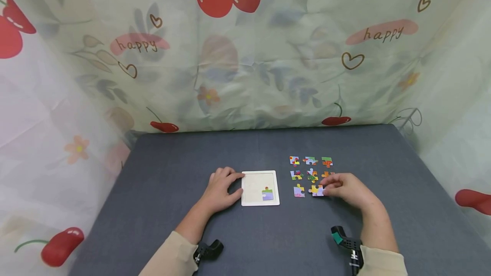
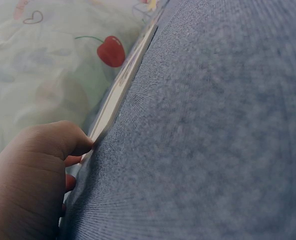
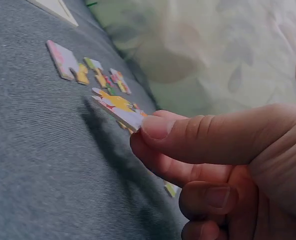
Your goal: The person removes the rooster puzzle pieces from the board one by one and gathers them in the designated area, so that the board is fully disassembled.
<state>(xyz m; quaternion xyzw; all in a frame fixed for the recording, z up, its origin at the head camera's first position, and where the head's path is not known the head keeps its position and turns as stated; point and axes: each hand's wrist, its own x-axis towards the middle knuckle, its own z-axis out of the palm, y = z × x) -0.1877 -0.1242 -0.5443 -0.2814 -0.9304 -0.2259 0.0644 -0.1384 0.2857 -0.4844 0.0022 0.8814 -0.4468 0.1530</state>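
Observation:
A white puzzle tray (image 1: 253, 177) lies on the grey table with one purple and green piece (image 1: 267, 194) fitted in its lower right corner. My left hand (image 1: 223, 187) rests against the tray's left edge (image 2: 119, 97), thumb and fingers touching it. My right hand (image 1: 347, 188) pinches a yellow and lilac puzzle piece (image 1: 316, 190) between thumb and forefinger; in the right wrist view the piece (image 3: 119, 111) is lifted off the cloth at a tilt. Several loose puzzle pieces (image 1: 311, 168) lie in rows just beyond that hand.
The grey table (image 1: 268, 233) ends at a cherry-print curtain (image 1: 245, 54) on the back and both sides. Another loose piece (image 1: 299, 191) lies between tray and right hand. Wrist camera mounts (image 1: 347, 242) sit on both forearms.

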